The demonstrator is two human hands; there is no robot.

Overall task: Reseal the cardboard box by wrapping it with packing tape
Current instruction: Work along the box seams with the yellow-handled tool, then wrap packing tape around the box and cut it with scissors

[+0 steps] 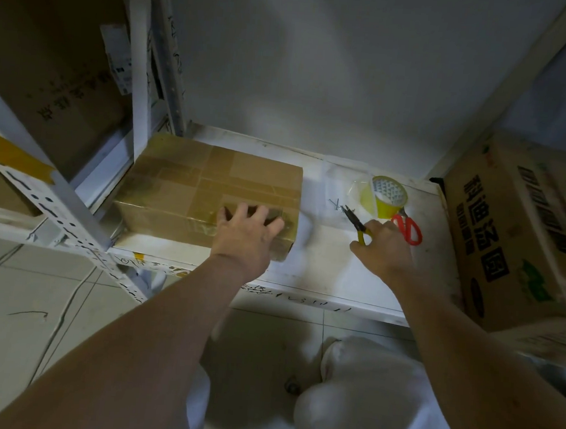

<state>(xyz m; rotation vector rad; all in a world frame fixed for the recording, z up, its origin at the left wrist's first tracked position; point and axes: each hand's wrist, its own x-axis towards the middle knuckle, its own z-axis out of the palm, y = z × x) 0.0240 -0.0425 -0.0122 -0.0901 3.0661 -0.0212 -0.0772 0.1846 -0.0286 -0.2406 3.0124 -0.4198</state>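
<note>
Left hand [245, 226] rests, fingers spread, on the tape-wrapped brown cardboard box [210, 182]; right hand [384, 248] grips yellow-handled pliers [358, 224].

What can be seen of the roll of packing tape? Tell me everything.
The roll of packing tape has a yellow outside and a white core with a printed pattern. It lies tilted on the white shelf, right of the cardboard box, behind the red-handled scissors. Neither hand touches it.
</note>
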